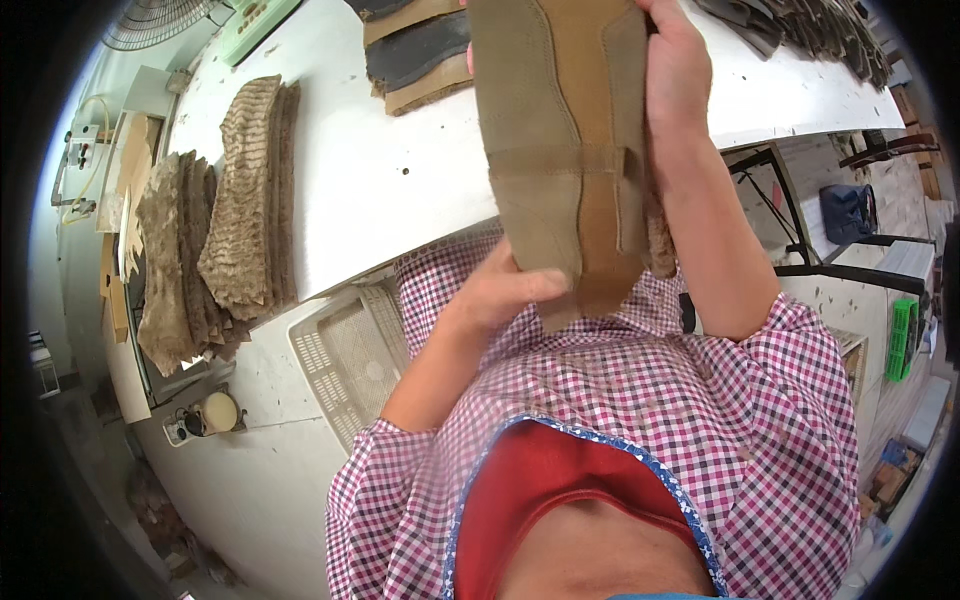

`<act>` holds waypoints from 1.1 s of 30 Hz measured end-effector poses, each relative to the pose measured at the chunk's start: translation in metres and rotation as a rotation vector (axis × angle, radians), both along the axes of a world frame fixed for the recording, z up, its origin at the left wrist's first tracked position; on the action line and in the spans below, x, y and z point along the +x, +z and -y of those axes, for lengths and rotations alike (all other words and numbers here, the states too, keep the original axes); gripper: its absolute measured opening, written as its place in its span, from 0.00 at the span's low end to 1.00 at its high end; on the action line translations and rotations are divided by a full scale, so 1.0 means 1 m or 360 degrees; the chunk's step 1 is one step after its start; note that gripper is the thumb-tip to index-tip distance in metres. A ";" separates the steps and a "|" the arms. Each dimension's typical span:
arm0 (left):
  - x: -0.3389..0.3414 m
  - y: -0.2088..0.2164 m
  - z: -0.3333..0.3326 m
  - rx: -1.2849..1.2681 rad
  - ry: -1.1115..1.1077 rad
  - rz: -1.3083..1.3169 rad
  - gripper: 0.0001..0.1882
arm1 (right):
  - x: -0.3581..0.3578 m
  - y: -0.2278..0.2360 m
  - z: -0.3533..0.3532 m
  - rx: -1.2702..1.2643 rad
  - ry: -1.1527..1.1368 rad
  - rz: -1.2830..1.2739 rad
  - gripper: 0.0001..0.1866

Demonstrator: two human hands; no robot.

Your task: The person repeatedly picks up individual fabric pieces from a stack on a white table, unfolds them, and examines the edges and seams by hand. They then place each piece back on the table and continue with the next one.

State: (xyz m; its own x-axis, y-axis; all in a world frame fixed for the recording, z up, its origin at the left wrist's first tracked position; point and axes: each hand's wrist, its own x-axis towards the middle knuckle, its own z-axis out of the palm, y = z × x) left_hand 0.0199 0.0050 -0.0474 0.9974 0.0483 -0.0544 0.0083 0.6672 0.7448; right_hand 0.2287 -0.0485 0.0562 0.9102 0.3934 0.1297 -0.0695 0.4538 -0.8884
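An olive suede boot upper (530,130) with a lighter brown panel and stitched seams hangs upright in front of me, its top cut off by the frame edge. A strip crosses it at mid-height, and some fluffy lining shows at its lower right edge. My left hand (508,285) grips the lower left end, thumb on the front and the other fingers hidden behind. My right hand (682,75) closes on the upper right edge, thumb near the front face. Left of it on the white table (370,200) stand stacks of brown fleece pieces (245,200).
Black and tan cut pieces (415,50) lie at the table's far side, with a dark pile (800,35) at the far right. A pale plastic basket (345,365) sits below the table edge. A green basket (900,340) and a blue bag (848,212) are off to the right.
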 end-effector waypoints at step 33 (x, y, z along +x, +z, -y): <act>-0.008 0.072 0.008 -0.0139 0.0793 -0.0080 0.32 | -0.009 -0.093 0.034 -0.0628 0.0810 0.0280 0.15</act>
State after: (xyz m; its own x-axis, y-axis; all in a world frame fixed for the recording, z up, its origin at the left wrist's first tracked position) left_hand 0.0121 -0.0033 0.0243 0.8505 0.5105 -0.1267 -0.2925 0.6592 0.6928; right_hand 0.2192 -0.0820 -0.0372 0.5769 0.8166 0.0176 -0.0277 0.0411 -0.9988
